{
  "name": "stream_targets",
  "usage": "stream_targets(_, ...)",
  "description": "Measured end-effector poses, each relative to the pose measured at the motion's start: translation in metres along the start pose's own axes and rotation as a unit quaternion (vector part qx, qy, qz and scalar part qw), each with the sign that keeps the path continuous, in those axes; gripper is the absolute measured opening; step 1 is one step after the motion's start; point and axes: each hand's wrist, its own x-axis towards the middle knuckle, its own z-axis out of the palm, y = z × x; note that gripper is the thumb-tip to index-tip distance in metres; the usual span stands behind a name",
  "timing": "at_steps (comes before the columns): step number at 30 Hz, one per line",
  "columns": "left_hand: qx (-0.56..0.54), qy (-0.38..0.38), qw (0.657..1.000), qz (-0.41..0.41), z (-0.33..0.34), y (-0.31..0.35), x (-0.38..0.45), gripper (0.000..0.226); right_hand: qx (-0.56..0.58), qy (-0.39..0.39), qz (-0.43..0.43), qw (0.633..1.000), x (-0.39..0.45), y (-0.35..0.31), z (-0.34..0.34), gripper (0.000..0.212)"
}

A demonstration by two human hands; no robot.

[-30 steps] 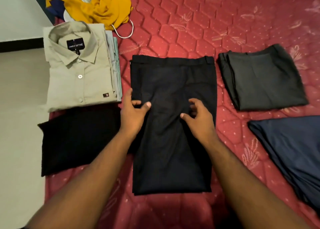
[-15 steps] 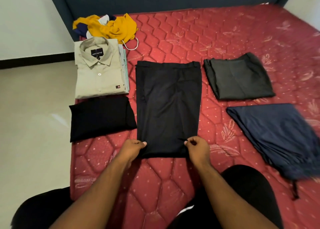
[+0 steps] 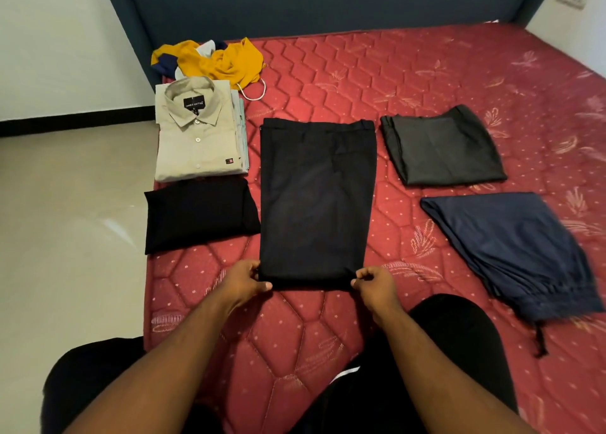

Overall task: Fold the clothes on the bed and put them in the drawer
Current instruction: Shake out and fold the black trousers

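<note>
Black trousers (image 3: 316, 200), folded lengthwise, lie flat in the middle of the red mattress (image 3: 410, 82), waistband at the far end. My left hand (image 3: 244, 281) pinches their near left corner. My right hand (image 3: 372, 284) pinches the near right corner. A folded beige shirt (image 3: 196, 138) lies to the left on a small stack, with a folded black garment (image 3: 198, 215) in front of it. Folded dark grey trousers (image 3: 441, 146) and a loosely folded navy garment (image 3: 515, 250) lie to the right. A yellow and navy heap of unfolded clothes (image 3: 213, 61) sits at the far left.
The dark blue headboard (image 3: 311, 3) closes off the far end of the bed. Pale tiled floor (image 3: 65, 223) runs along the left side of the mattress. My knees in black fabric rest at the mattress's near edge. No drawer is in view.
Both hands slid from the middle of the black trousers down to their near corners and took hold of them. My head pulled back, showing more of the bed.
</note>
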Motion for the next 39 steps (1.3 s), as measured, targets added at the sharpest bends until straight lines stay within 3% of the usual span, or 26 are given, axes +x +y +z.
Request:
stream_targets(3, 0.0, 0.028, 1.0, 0.002, -0.002, 0.0, 0.002, 0.031, -0.047, 0.029, -0.019, 0.998, 0.002, -0.003, -0.01, 0.024)
stream_targets(6, -0.022, -0.005, 1.0, -0.007, -0.004, -0.003, -0.002, 0.025, -0.1, 0.002, -0.038, 0.994, 0.003, 0.0, -0.015, 0.021)
stream_targets(9, -0.052, -0.026, 0.998, 0.016, -0.007, 0.0, -0.004, 0.022, -0.063, -0.019, -0.073, 0.995, 0.001, -0.003, -0.014, 0.022)
stream_targets(12, -0.099, 0.021, 0.994, 0.048, -0.008, -0.01, -0.001, 0.018, -0.036, -0.036, -0.023, 0.998, 0.003, -0.002, -0.015, 0.028)
stream_targets(16, -0.032, 0.014, 0.999, 0.017, -0.002, -0.019, 0.001, 0.028, -0.201, -0.042, 0.026, 0.978, 0.009, 0.0, -0.014, 0.023)
stream_targets(20, -0.088, 0.009, 0.996, -0.003, -0.002, -0.01, 0.006, 0.006, -0.188, -0.012, -0.023, 0.982, 0.016, -0.013, -0.007, 0.013)
stream_targets(23, -0.052, 0.039, 0.997, -0.03, 0.0, -0.016, 0.003, 0.029, -0.145, -0.024, 0.004, 0.989, 0.016, -0.013, 0.003, 0.013)
stream_targets(25, -0.007, 0.05, 0.998, -0.046, 0.002, -0.02, 0.003, 0.042, -0.13, -0.019, 0.033, 0.991, 0.016, -0.007, 0.005, 0.035)
stream_targets(27, 0.014, 0.055, 0.997, -0.053, 0.002, -0.023, 0.003, 0.044, -0.141, -0.018, 0.046, 0.989, 0.018, -0.004, 0.004, 0.043)
stream_targets(29, 0.012, 0.088, 0.994, -0.056, 0.001, -0.025, 0.007, 0.039, -0.154, -0.022, 0.048, 0.987, 0.02, -0.007, 0.002, 0.036)
stream_targets(32, 0.019, 0.179, 0.984, -0.011, -0.002, -0.013, 0.016, 0.023, -0.207, 0.022, -0.012, 0.978, 0.026, -0.025, 0.001, 0.025)
stream_targets(34, 0.038, 0.193, 0.98, 0.032, -0.004, 0.011, 0.03, 0.017, -0.193, 0.026, -0.045, 0.98, 0.035, -0.046, 0.005, 0.021)
stream_targets(39, 0.111, 0.177, 0.972, 0.107, -0.013, 0.076, 0.111, 0.038, -0.113, -0.011, -0.089, 0.989, 0.094, -0.109, 0.026, 0.012)
